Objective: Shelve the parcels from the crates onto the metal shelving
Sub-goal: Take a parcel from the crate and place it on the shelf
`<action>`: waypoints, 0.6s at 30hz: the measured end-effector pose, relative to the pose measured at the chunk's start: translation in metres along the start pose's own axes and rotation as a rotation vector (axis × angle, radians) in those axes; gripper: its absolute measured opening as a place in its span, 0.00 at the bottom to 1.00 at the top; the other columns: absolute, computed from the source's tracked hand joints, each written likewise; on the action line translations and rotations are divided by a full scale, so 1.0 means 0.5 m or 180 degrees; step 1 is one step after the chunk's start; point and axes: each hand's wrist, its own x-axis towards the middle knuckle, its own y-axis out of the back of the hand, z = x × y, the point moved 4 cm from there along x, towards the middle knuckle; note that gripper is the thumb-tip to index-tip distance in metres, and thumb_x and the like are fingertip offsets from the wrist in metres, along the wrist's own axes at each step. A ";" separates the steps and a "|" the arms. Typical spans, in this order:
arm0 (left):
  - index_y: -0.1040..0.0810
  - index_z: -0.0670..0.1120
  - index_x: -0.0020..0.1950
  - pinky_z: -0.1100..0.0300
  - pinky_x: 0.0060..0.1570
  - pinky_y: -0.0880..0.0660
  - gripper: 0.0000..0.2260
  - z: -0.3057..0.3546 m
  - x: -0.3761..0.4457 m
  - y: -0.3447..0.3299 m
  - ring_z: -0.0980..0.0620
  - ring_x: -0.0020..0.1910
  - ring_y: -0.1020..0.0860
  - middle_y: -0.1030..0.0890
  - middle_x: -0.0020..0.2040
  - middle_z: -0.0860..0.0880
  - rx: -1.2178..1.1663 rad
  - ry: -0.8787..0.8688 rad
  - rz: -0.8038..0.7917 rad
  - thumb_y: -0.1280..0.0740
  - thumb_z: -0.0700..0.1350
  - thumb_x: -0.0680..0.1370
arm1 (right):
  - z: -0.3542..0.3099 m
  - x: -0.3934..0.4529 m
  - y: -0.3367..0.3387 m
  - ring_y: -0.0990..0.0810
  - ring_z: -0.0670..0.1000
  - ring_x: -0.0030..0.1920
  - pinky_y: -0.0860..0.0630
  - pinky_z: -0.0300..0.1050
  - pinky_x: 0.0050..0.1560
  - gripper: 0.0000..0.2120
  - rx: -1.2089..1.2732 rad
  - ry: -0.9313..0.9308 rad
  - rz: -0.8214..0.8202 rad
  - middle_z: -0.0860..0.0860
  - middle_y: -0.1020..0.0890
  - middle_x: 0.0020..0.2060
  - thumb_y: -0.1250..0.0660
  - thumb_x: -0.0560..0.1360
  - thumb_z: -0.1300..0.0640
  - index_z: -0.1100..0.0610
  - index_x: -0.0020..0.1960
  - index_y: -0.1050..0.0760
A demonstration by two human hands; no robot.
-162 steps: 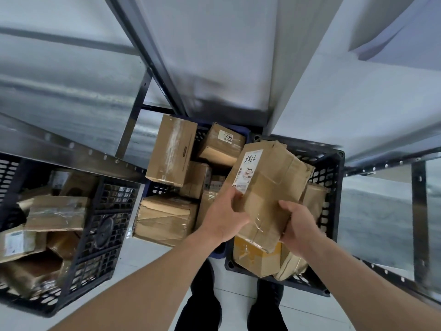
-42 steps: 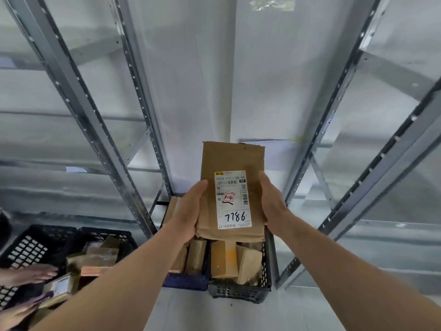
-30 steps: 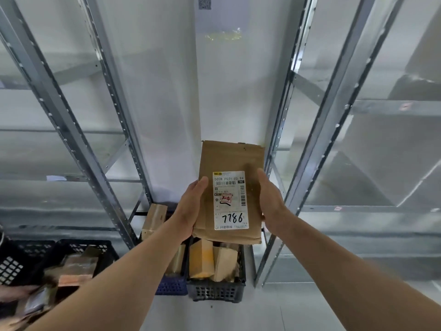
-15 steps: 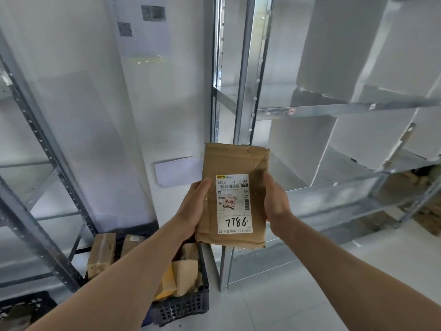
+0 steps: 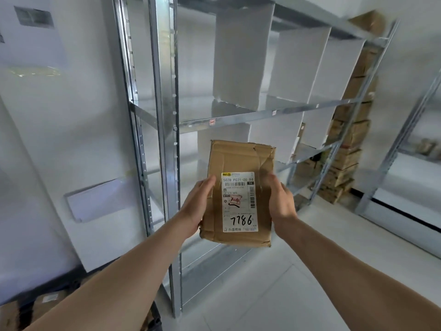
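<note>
Gripping the brown parcel (image 5: 239, 177) between my left hand (image 5: 199, 206) and right hand (image 5: 281, 203), one on each long edge, I hold it upright, label facing me, before the metal shelving (image 5: 164, 115).

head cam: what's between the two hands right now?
The brown cardboard parcel with its white label, gripped at its sides by the left hand and right hand.

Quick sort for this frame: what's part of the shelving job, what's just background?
In play:
- cardboard parcel, labelled 7786
- left hand and right hand, gripping its sides
- metal shelving
- white dividers on its shelves

Background:
- stacked cartons far right
- paper pocket on wall
</note>
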 end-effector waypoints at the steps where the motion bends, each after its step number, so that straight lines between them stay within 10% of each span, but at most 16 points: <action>1: 0.24 0.55 0.65 0.39 0.67 0.32 0.44 0.006 0.015 -0.019 0.46 0.62 0.22 0.17 0.59 0.50 0.0013 0.0014 -0.0049 0.41 0.82 0.60 | -0.001 0.010 0.019 0.16 0.56 0.50 0.20 0.59 0.57 0.29 0.0011 -0.0011 0.0089 0.54 0.14 0.48 0.42 0.72 0.30 0.54 0.54 0.20; 18: 0.22 0.54 0.65 0.42 0.64 0.27 0.39 0.151 0.416 -0.420 0.48 0.59 0.18 0.15 0.57 0.51 0.0123 -0.0356 -0.0598 0.42 0.78 0.65 | -0.083 0.406 0.353 0.14 0.57 0.50 0.19 0.62 0.56 0.37 0.0477 0.0254 0.0647 0.53 0.14 0.49 0.41 0.65 0.24 0.52 0.57 0.20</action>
